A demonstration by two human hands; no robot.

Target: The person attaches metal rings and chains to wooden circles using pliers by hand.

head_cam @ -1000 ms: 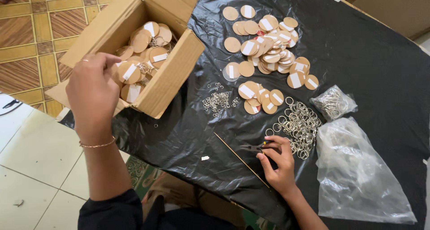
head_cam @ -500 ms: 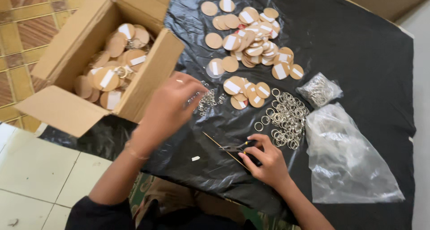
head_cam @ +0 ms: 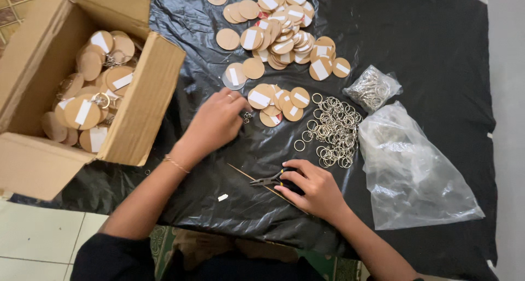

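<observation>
My left hand (head_cam: 217, 119) rests on the black plastic sheet (head_cam: 415, 35), fingertips on a small pile of metal chain pieces (head_cam: 247, 117) next to a cluster of round wooden discs (head_cam: 276, 101). My right hand (head_cam: 313, 187) lies lower down, closed around small black-handled pliers (head_cam: 270, 179) whose jaws point left. A thin wooden stick (head_cam: 246, 174) lies under the pliers. A heap of loose metal key rings (head_cam: 333, 129) sits just above my right hand.
An open cardboard box (head_cam: 145, 103) at the left holds several finished discs with rings. A larger pile of discs (head_cam: 279, 24) lies at the top. A small bag of rings (head_cam: 372, 88) and a big crumpled clear bag (head_cam: 413, 169) are at the right.
My left hand left the box and came right, down onto the chain pieces by the discs. My right hand stayed on the pliers.
</observation>
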